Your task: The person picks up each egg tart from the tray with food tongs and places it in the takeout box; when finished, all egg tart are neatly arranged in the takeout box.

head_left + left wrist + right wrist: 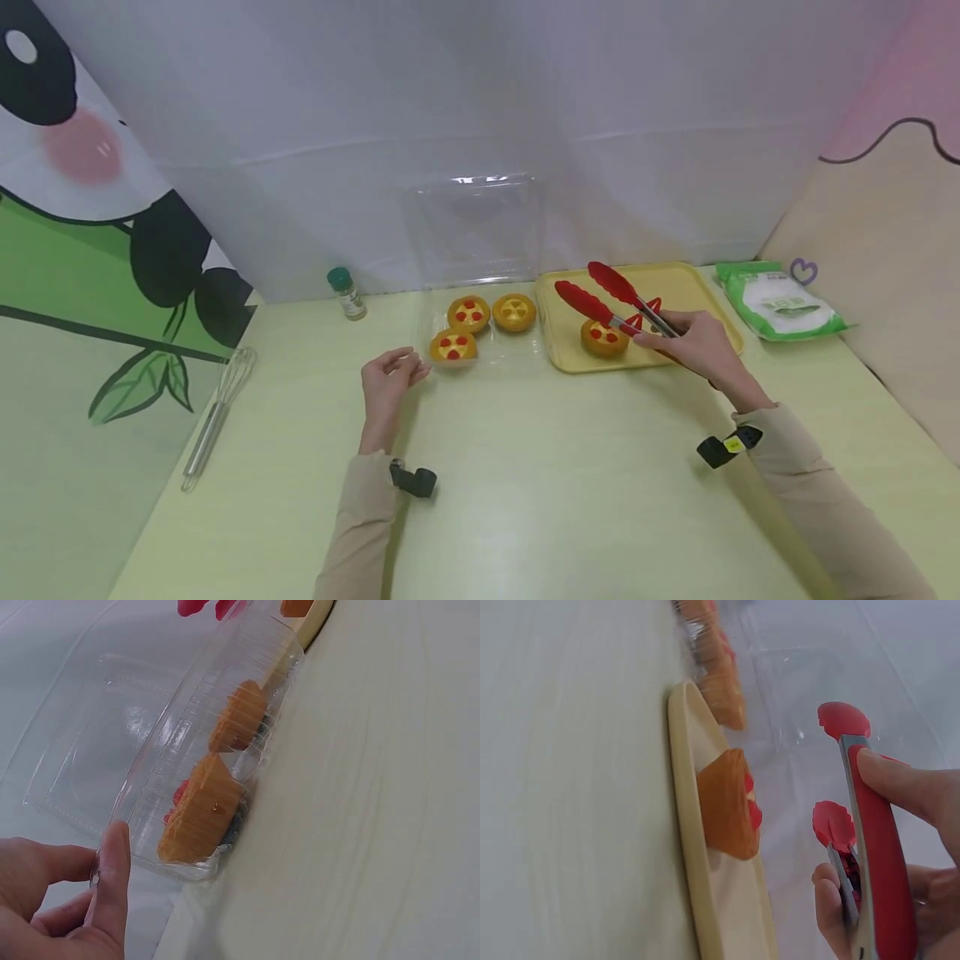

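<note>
My left hand (pixel 392 383) pinches the near left edge of a clear plastic clamshell box (pixel 139 780), its lid standing up at the back. Inside the box sit two tarts with red toppings, the front one (pixel 453 345) and another (pixel 469 314), beside a plain yellow tart (pixel 514 312). On the yellow tray (pixel 693 287) to the right is a tart with red pieces (pixel 603 339). My right hand (pixel 701 343) holds tongs (pixel 881 847) with red scalloped tips above that tart. The tips are spread apart with nothing between them.
A green-capped seasoning jar (pixel 347 294) stands at the back left. A whisk (pixel 213 421) lies near the left edge of the table. Right of the tray is a green and white packet (pixel 783 302). A cloth backdrop (pixel 322 167) rises behind the table.
</note>
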Demonstrator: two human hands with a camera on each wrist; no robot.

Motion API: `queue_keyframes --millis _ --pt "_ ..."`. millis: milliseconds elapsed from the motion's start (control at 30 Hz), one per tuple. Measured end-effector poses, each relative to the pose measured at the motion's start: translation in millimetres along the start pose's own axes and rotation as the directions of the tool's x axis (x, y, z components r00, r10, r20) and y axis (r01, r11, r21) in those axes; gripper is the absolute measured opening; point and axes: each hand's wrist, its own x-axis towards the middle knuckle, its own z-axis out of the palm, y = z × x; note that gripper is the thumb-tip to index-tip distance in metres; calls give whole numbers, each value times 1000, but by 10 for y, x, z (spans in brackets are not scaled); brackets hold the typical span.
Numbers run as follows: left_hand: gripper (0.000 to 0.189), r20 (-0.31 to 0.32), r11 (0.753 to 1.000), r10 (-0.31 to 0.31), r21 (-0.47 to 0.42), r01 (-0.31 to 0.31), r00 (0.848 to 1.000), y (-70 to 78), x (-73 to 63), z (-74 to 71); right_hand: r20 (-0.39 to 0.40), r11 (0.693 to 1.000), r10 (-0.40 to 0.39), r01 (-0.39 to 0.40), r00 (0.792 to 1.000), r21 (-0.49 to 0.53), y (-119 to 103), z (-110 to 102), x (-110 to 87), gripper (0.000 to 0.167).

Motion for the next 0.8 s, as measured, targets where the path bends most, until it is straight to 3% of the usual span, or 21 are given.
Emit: queue_keyframes --millis 267,367,567,800 --pt "32 27 996 60 -70 -58 998 -4 -12 -11 23 1000 17 -16 1000 -24 208 -72 -147 62" --pt "32 23 996 56 -63 -55 998 0 -17 -11 34 999 29 -27 999 -41 271 -87 -201 57" --pt "32 20 998 44 -45 -43 999 1 -15 -6 95 996 39 -31 995 -88 358 -90 -278 79" --pt "32 14 999 30 -29 -29 999 5 -14 0 110 991 12 3 994 -135 365 -59 -283 83"
